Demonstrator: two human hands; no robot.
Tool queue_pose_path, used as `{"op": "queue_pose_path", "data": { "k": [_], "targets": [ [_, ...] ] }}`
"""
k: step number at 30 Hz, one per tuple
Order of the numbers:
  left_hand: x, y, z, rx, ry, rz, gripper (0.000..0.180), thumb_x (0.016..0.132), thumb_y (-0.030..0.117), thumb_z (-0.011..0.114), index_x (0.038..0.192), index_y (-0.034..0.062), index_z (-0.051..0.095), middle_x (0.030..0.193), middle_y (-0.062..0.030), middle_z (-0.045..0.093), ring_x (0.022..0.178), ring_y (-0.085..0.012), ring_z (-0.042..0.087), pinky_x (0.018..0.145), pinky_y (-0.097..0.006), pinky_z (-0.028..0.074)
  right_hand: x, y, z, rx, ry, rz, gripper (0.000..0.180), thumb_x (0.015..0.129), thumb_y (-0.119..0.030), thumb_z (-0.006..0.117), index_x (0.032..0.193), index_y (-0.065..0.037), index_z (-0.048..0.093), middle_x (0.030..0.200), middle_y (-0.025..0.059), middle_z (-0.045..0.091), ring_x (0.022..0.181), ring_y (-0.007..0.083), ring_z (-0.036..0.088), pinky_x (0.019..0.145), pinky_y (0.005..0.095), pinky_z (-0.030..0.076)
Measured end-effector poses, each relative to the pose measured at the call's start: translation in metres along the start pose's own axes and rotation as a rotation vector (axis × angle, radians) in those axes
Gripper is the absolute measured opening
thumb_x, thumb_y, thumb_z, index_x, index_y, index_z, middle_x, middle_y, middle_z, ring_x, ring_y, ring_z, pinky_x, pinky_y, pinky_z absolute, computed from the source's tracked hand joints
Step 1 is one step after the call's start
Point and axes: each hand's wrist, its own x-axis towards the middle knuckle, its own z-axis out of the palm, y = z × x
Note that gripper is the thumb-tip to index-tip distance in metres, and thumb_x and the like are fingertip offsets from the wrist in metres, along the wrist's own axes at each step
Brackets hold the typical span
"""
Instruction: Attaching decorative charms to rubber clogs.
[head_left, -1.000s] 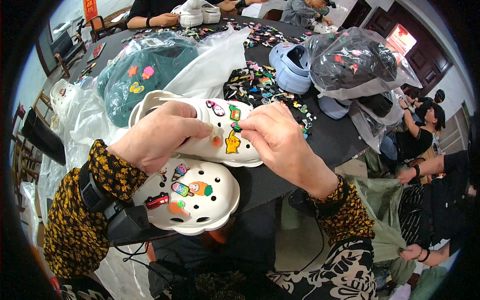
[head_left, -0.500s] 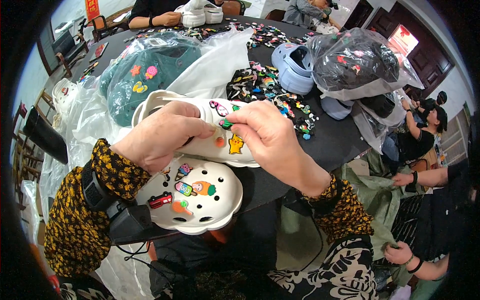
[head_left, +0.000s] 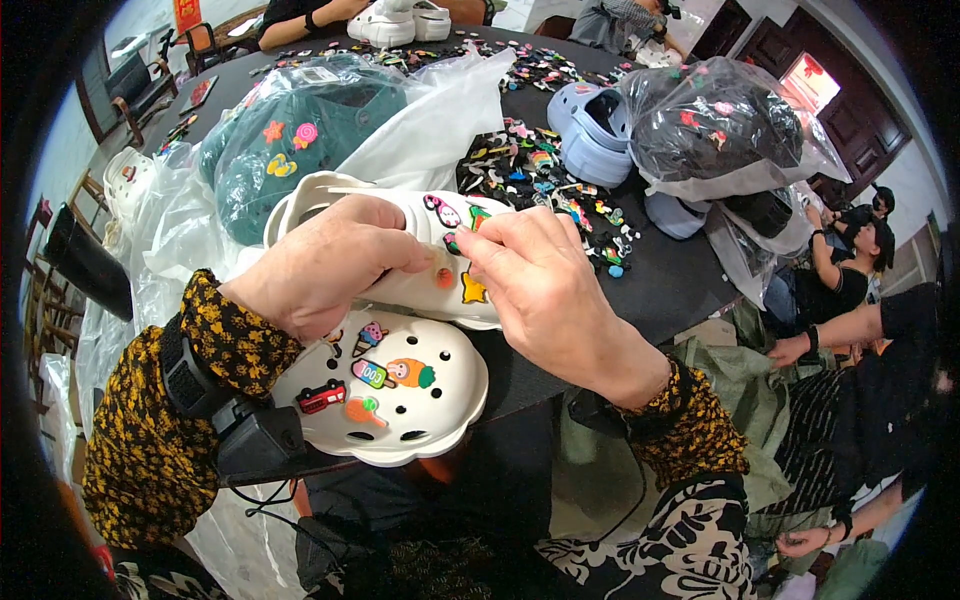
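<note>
A white clog (head_left: 395, 290) lies on its side at the table's near edge, its toe part dotted with shoe charms. My left hand (head_left: 335, 255) grips it around the opening, thumb resting beside an orange charm (head_left: 444, 277). Between thumb and forefinger, my right hand (head_left: 555, 290) pinches a small green and pink shoe charm (head_left: 450, 243) against the clog's upper. My fingers partly cover a yellow charm (head_left: 473, 290). Just nearer to me sits a second white clog (head_left: 455, 400), carrying several charms, among them a red vehicle (head_left: 322, 397) and an ice lolly (head_left: 369, 374).
Loose charms (head_left: 510, 180) are heaped beyond the clog. Bagged green clogs (head_left: 245, 170) stand at left, a pale blue clog (head_left: 592, 140) and bagged dark clogs (head_left: 715, 130) at right. Another person's hand (head_left: 800, 540) is at lower right, by green sacking (head_left: 715, 390).
My right hand has shifted slightly, its fingertips now covering more of the yellow charm. The charm it pinches has turned a little. At right, another person's hands have moved down and left.
</note>
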Motion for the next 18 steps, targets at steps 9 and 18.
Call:
{"op": "queue_pose_path", "data": {
  "k": [9,18],
  "targets": [
    [0.008,-0.009,-0.005,-0.059,-0.048,-0.003,0.018,0.079,0.005,0.058,0.094,-0.0046,0.062,0.088,-0.0091,0.063,0.08,-0.0156,0.061,0.075,-0.031,0.05,-0.006,-0.002,-0.007,0.047,-0.112,0.059,0.036,0.076,-0.001,0.059,0.112,0.005,0.06,0.109,0.0138,0.052,0.109,0.0322,0.047,0.092,0.0421,0.039],
    [0.006,-0.007,-0.004,0.062,-0.017,-0.017,0.018,0.079,0.004,0.058,0.094,-0.0058,0.062,0.088,-0.0079,0.063,0.078,-0.0144,0.06,0.072,-0.029,0.049,-0.009,-0.002,0.0,0.043,-0.12,-0.018,0.038,0.075,-0.003,0.057,0.111,0.008,0.059,0.11,0.0145,0.051,0.111,0.0333,0.045,0.095,0.0449,0.036]
  ]
}}
